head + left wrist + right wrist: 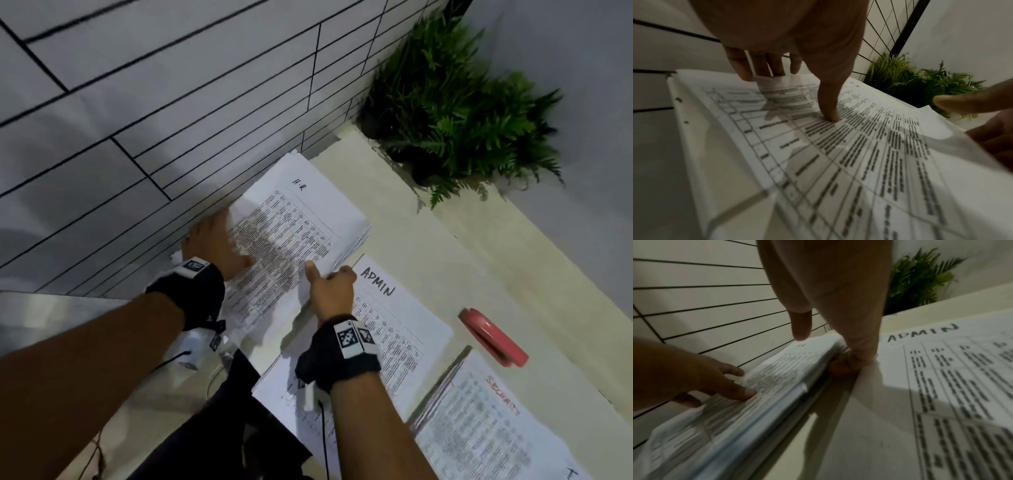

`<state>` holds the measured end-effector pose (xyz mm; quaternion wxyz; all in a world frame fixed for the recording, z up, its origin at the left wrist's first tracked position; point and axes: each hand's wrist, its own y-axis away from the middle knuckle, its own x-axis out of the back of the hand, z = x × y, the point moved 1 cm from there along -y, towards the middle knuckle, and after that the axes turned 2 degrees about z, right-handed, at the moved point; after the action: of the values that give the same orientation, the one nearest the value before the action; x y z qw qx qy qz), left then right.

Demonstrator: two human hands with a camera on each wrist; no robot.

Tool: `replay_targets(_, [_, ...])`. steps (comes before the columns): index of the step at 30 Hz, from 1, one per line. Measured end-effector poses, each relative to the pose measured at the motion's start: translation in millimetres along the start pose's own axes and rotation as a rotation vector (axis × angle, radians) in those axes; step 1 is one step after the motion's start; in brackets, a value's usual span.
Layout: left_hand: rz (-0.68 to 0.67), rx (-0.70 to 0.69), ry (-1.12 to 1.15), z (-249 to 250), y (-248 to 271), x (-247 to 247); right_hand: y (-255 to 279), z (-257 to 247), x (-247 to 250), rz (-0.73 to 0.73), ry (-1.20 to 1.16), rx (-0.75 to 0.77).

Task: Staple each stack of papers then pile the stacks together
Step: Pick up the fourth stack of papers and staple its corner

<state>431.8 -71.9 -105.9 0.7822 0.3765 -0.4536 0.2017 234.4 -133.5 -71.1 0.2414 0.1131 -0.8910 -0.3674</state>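
Nearest the camera, right: the stack headed in red (493, 435) lay flat on the desk (445, 260), its long axis running from the near right edge toward the wall.
Beside it, middle: the ADMIN stack (404, 329) lay flat, parallel to the red-headed one, its handwritten heading at the far end; the right wrist view showed the heading plainly.
Right hand (330, 291): it gripped the near-right edge of the H.R stack (301, 222), thumb laid on top and fingers curled under the sheets.
Left hand (214, 245): it lay flat on the stack's left side with fingers spread and straight; in the left wrist view the thumb tip (830, 112) pressed on the printed table.
H.R stack, position: it sat at the far left of the row, its left edge against the tiled wall (137, 120), its right edge raised off the desk by the right hand.
H.R stack, direction: its long axis ran away from the person, angled to the right, with the heading at the far end; the sheets were fanned unevenly along the right edge.
Stapler (493, 337): red, lying on the desk to the right of the ADMIN stack, well apart from both hands.
Desk: pale cream, set into a corner.
Room: white oblong tiles with dark joints on the left wall, a plain pale wall to the right.
Farthest: a green fern-like plant (462, 113) stood in the corner beyond the stacks.
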Motion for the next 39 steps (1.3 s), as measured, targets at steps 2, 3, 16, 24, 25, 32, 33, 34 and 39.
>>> replay_targets(2, [-0.004,-0.006,-0.052,3,3,5,-5,5,-6,-0.013,0.044,-0.017])
replay_targets(3, [-0.002,-0.022,-0.079,6,6,7,-6,7,-8,-0.004,0.084,-0.007])
replay_targets(16, [0.004,0.041,0.288,-5,21,19,24,-5,18,0.023,-0.116,0.329])
replay_targets(24, [-0.283,-0.148,1.035,17,40,65,43,-13,52,-0.056,-0.186,0.489])
replay_targets(25, [-0.248,-0.193,1.060,22,46,73,45,-17,53,-0.038,-0.222,0.515])
replay_targets(32, [0.206,-0.367,1.258,49,87,103,61,-39,30,0.145,-0.262,0.789])
replay_targets(33, [0.231,-0.381,1.193,47,91,99,62,-39,24,0.140,-0.235,0.799])
replay_targets(34, [0.271,-0.404,1.135,43,94,93,60,-35,20,0.127,-0.205,0.794])
replay_targets(39, [0.284,-0.436,1.071,25,96,89,60,-39,20,0.115,-0.217,0.783])
